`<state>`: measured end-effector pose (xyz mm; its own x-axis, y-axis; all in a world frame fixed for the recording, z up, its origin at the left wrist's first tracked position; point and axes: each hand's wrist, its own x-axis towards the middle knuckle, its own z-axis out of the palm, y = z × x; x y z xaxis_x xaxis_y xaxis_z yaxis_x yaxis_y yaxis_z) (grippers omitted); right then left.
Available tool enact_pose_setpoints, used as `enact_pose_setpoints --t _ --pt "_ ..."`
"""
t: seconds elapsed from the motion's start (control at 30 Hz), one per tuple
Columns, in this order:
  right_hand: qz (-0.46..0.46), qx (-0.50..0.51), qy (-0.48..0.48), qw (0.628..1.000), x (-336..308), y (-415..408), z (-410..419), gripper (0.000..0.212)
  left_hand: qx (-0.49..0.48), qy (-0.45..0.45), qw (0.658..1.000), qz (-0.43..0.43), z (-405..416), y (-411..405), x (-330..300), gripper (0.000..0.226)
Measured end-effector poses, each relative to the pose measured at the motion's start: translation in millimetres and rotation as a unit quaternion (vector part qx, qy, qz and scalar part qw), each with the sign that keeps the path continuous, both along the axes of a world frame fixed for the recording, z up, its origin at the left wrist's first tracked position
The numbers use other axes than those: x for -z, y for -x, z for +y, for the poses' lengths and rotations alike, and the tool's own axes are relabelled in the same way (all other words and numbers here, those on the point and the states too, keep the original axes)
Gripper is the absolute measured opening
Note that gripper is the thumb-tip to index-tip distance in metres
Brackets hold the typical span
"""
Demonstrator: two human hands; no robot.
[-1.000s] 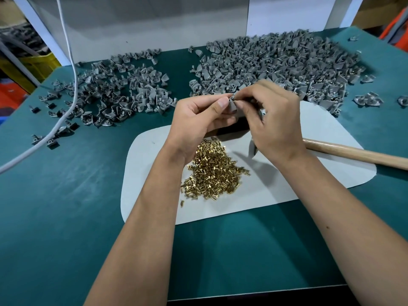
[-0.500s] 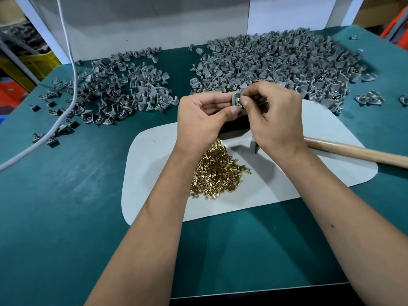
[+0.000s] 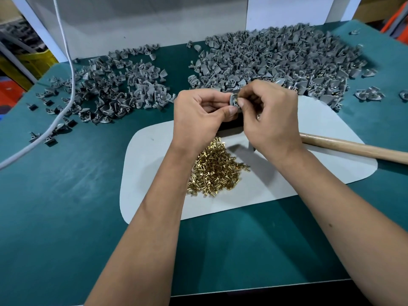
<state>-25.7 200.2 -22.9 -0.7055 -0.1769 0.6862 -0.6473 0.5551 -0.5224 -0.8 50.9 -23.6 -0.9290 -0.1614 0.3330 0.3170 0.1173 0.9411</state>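
My left hand [image 3: 198, 117] pinches a small grey plastic part [image 3: 233, 100] between thumb and fingers, held above the white mat [image 3: 309, 180]. My right hand [image 3: 269, 120] meets it from the right, its fingertips pinching a small brass insert [image 3: 235, 100] against the part. A heap of brass inserts [image 3: 215, 171] lies on the mat just below my wrists. Something dark sits on the mat under my hands, mostly hidden.
A big pile of grey parts [image 3: 276, 62] fills the back right of the green table [image 3: 66, 206]; a looser pile [image 3: 114, 85] lies back left. A wooden handle [image 3: 353, 149] crosses the mat's right side. A white cable [image 3: 66, 69] hangs at left.
Both hands have lifted slightly away from the mat and turned the grey part; the brass insert now shows at the part between the fingertips.
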Motion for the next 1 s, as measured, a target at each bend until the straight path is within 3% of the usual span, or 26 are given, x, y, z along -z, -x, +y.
enact_pose_setpoints --t 0.3,0.47,0.57,0.67,0.77,0.9,1.0 --pt "-0.052 0.002 0.035 0.998 -1.7 1.4 2.0 0.007 -0.029 0.121 0.991 0.057 4.3 2.3 5.1 0.032" --pt "-0.087 -0.042 0.003 0.995 -14.5 3.3 9.2 0.011 -0.079 0.192 0.973 0.106 1.4 3.4 8.3 0.034" --pt "-0.112 -0.046 -0.052 0.991 -25.4 8.3 24.1 0.010 -0.109 0.205 0.968 0.097 -3.5 6.0 8.2 0.030" --pt "-0.178 0.005 -0.197 0.964 -31.5 16.7 45.9 0.010 -0.170 0.273 0.944 0.073 -13.9 10.5 8.3 0.023" --pt "-0.237 0.033 -0.291 0.926 -32.6 19.3 62.6 0.018 -0.178 0.250 0.951 0.043 -18.4 14.3 10.6 0.018" --pt "-0.295 -0.005 -0.360 0.885 -30.5 16.4 65.3 0.027 -0.153 0.176 0.972 -0.026 -22.9 19.3 17.1 0.014" --pt "-0.296 -0.007 -0.370 0.881 -26.8 19.8 63.7 0.021 -0.124 0.146 0.979 -0.072 -24.7 19.6 21.7 0.013"
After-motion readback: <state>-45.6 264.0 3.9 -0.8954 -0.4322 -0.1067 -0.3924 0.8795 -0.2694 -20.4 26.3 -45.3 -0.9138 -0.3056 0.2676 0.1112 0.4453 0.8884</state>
